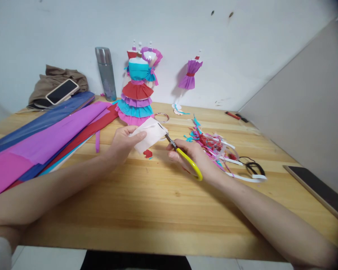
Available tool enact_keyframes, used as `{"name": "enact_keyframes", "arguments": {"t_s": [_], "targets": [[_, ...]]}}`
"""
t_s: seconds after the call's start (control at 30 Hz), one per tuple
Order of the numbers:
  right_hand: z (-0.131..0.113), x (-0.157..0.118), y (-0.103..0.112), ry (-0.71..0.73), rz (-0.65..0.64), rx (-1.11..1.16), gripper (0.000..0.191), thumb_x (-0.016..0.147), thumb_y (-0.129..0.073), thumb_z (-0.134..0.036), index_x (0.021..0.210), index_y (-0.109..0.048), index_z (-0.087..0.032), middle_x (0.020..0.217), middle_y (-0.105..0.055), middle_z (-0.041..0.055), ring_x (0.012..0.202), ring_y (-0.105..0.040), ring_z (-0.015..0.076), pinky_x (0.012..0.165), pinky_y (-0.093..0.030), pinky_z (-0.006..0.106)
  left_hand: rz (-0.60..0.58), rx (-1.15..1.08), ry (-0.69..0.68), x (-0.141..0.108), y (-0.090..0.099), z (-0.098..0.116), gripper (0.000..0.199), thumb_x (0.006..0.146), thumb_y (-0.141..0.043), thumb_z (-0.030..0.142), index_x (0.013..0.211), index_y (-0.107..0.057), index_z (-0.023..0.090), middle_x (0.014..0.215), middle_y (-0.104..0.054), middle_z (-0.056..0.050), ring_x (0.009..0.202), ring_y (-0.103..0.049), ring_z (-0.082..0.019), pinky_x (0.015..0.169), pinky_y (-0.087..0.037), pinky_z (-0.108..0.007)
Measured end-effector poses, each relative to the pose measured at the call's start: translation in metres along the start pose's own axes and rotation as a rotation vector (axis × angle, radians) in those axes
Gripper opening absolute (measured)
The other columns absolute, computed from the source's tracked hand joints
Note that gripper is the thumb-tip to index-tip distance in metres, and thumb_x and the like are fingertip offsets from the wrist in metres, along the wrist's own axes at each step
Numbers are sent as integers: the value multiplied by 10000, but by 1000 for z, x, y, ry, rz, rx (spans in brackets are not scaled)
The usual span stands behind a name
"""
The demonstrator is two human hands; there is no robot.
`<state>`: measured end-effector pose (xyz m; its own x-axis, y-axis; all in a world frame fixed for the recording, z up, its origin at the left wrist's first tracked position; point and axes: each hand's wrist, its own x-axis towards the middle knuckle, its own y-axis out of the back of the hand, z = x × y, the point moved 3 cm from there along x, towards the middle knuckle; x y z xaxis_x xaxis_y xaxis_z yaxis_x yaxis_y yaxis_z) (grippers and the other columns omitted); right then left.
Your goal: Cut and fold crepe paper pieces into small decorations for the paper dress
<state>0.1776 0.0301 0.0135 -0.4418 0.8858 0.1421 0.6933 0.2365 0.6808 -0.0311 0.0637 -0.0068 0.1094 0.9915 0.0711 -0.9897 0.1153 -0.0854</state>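
Note:
My left hand pinches the left side of a piece of white paper between thumb and fingers, above the table. In my right hand is a pair of scissors with yellow handles, its blades pointing up and left. The blade tips are at the paper's right edge; whether they are cutting cannot be made out. Below the paper lies a small red paper shape with a blue scrap beside it. Just behind stands a dress form wearing tiered blue, red, purple and pink paper.
At left lie long folded sheets of coloured paper, a phone and brown cloth. A grey flask stands behind. Paper scraps pile at right, near a tablet. A smaller purple-dressed form stands by the wall.

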Motion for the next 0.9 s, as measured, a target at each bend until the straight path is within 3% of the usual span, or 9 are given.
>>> {"name": "enact_keyframes", "arguments": {"t_s": [0.43,0.9], "targets": [[-3,1,4,36,-84,-60,343,921,-472,-527,841,-497,-195,741,-510,11,678,-459,165,621,-334,298,-64,-35,-22,0,-1,0,399,646,-855,481,785,-717,134,659,-681,-27,545,-567,-122,513,-418,-242],[-4,0,2,70,-111,141,334,938,-489,-519,866,-514,-194,692,-505,-7,672,-471,165,634,-349,297,-183,-29,70,-7,-8,0,414,682,-824,456,879,-712,109,690,-714,-54,572,-634,-160,535,-458,-257]]}}
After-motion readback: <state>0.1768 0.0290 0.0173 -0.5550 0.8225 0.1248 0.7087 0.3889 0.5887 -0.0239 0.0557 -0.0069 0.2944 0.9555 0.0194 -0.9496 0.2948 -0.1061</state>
